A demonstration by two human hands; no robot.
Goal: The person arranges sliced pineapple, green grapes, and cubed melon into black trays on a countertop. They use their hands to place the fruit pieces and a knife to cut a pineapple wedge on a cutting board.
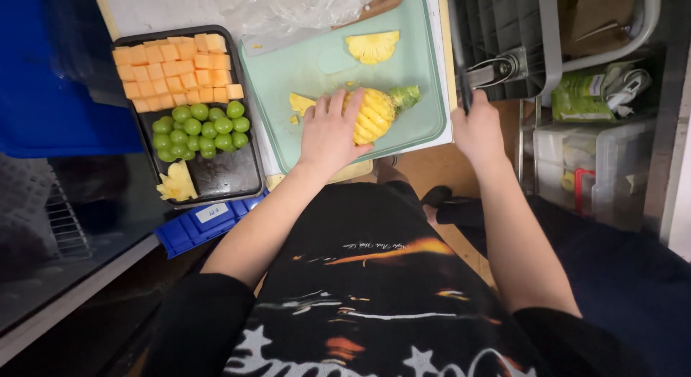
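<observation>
Black tray (pixel 237 177): melon cubes (pixel 176 73); green grapes (pixel 201 129); pineapple pieces (pixel 177 184)

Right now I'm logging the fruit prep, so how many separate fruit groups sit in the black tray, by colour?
Orange: 1, the melon cubes
Green: 1, the grapes
Yellow: 1, the pineapple pieces
Total: 3 groups in the black tray
</observation>
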